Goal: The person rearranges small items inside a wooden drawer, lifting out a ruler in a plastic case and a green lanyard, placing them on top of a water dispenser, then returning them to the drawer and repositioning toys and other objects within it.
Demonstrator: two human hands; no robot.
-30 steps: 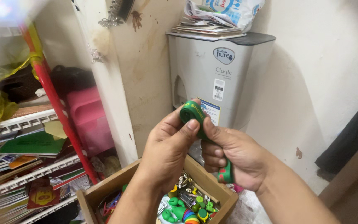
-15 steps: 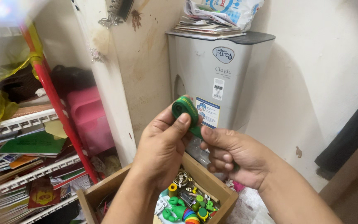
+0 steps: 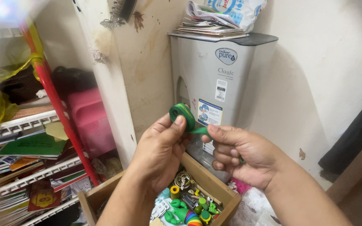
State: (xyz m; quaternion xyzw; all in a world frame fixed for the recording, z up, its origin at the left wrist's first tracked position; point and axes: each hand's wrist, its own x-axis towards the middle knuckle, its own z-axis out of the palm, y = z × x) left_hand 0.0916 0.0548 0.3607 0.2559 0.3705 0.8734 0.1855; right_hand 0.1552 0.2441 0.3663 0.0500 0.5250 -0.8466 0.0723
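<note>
My left hand (image 3: 160,152) pinches a small roll of green tape (image 3: 182,114) between thumb and fingers, held up in front of a grey water purifier (image 3: 221,79). My right hand (image 3: 239,155) grips the loose green strip that runs from the roll, pulled out to the right and down through its closed fingers. Both hands hover above an open wooden drawer (image 3: 212,182) filled with several small colourful bits, a yellow spool and metal odds and ends.
A stack of papers and a plastic bag (image 3: 227,14) lies on the purifier. At left a white wire rack (image 3: 26,125) with a red post holds books, a green folder and a pink box (image 3: 91,119). A stained wall corner stands behind.
The hands have drawn apart: the roll has stayed high in my left hand while my right hand has slid rightward along the strip, pulling more tape off.
</note>
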